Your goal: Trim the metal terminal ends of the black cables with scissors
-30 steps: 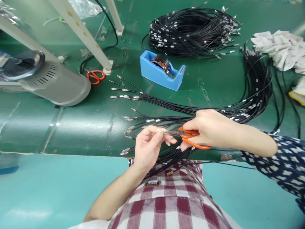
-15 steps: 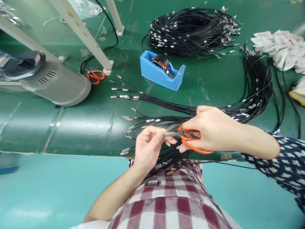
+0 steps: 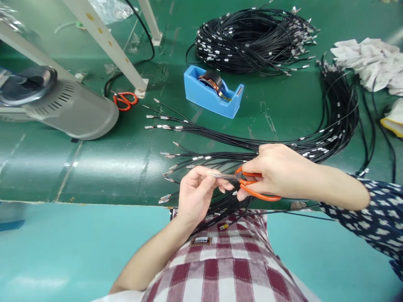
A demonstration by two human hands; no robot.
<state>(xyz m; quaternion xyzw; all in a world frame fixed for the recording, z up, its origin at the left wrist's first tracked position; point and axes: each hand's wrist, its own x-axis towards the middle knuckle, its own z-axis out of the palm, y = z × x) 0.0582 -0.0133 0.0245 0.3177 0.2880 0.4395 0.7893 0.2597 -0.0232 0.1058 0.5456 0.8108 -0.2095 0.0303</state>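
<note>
My right hand (image 3: 278, 174) grips a pair of orange-handled scissors (image 3: 261, 195), its fingers in and around the loops. The blades point left toward my left hand (image 3: 197, 191). Its thumb and index finger are pinched together at the blade tips; a thin, pale or shiny piece shows there, too small to name. Black cables (image 3: 217, 156) with silver end connectors and white labels run across the bench behind and beneath both hands. More black cables (image 3: 225, 209) hang over the bench edge onto my checked apron (image 3: 217, 268).
A blue tape dispenser (image 3: 210, 98) stands beyond the cables. Behind it lies a large coil of black cable (image 3: 252, 42). Another orange-handled pair of scissors (image 3: 125, 101) rests beside a grey machine (image 3: 82, 111). White gloves (image 3: 371, 63) lie at the right.
Both hands keep nearly the same pose on the scissors and at the tips. Only a very slight shift of the view shows.
</note>
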